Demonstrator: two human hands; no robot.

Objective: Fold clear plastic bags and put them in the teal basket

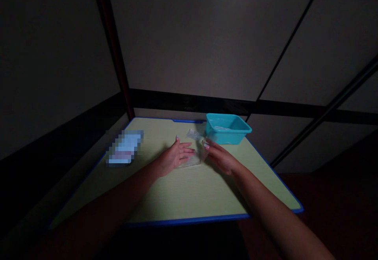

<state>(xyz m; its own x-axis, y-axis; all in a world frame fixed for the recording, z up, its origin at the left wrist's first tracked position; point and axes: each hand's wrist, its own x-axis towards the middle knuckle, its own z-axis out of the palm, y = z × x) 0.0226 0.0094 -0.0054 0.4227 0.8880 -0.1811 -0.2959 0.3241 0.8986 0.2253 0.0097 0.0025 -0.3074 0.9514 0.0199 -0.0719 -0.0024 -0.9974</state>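
Thing on the left of the bench (189, 195) is pure pixel mush (125, 150), can't tell what it is. Clear plastic (190, 163) is partly behind the left fingers (186, 150) and smears out by the right fingers (215, 150). Teal bin's (227, 137) front wall hides part of something whitish (222, 128). Both forearms (260, 189) get cropped.

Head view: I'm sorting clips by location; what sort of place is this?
Probably a dim indoor room, perhaps in a home: a blue-edged table stands by dark-banded grey panels, and a turquoise tub sits on it.
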